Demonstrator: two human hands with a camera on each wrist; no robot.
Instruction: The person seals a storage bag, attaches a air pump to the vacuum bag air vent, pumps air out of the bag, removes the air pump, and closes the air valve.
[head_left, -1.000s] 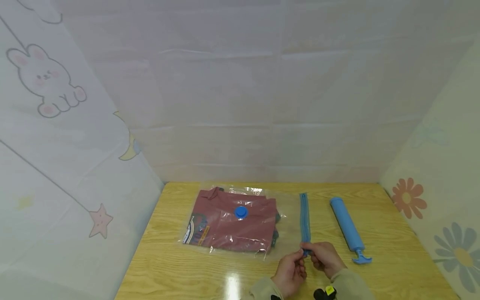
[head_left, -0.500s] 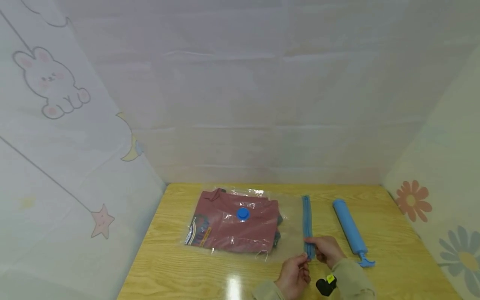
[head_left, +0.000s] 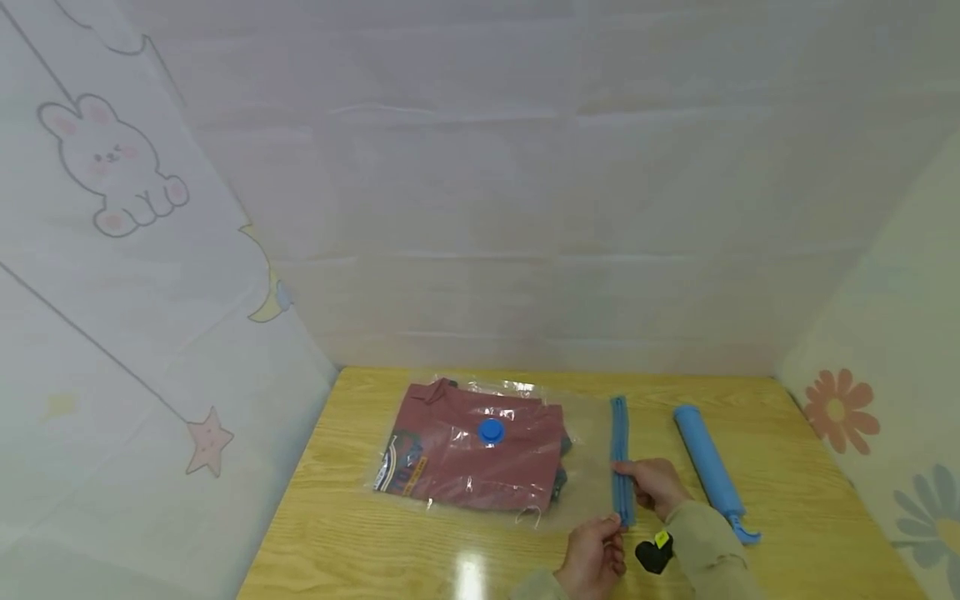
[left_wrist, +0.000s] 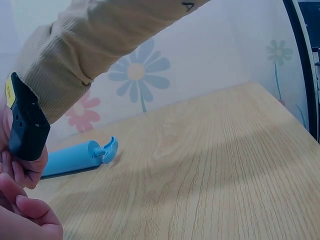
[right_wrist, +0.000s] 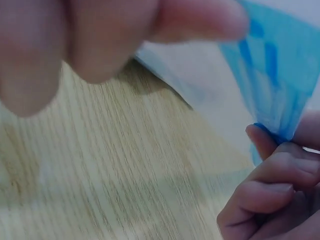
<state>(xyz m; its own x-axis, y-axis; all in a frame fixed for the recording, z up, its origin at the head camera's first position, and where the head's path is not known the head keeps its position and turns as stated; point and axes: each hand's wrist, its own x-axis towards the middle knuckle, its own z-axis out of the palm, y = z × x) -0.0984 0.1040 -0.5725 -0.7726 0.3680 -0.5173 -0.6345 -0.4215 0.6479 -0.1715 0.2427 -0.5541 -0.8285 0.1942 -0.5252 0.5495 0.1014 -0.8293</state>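
Note:
A clear vacuum storage bag [head_left: 588, 467] lies flat on the table, with a folded maroon shirt [head_left: 517, 475] inside and a round blue valve [head_left: 491, 431] on top. Down its right edge runs a blue zip strip [head_left: 620, 425]. My left hand [head_left: 592, 554] pinches the near end of that strip; in the right wrist view its thumb and fingers [right_wrist: 270, 187] bunch the blue film together. Farther up the strip, my right hand [head_left: 656, 485] pinches it between thumb and fingers. Close to the right wrist camera, the right fingers [right_wrist: 107, 35] are blurred.
A blue hand pump [head_left: 707, 458] lies right of the bag, its handle [left_wrist: 110, 150] toward the near side. The wooden table [head_left: 360, 550] meets a pale draped wall [head_left: 555, 292] at the back, with printed sheets at both sides. A black wrist camera [left_wrist: 29, 120] sits on the right wrist.
My right hand has slid away from me along the zip strip, out from beside the left hand. The left hand keeps its pinch at the near end. The head view has shifted slightly.

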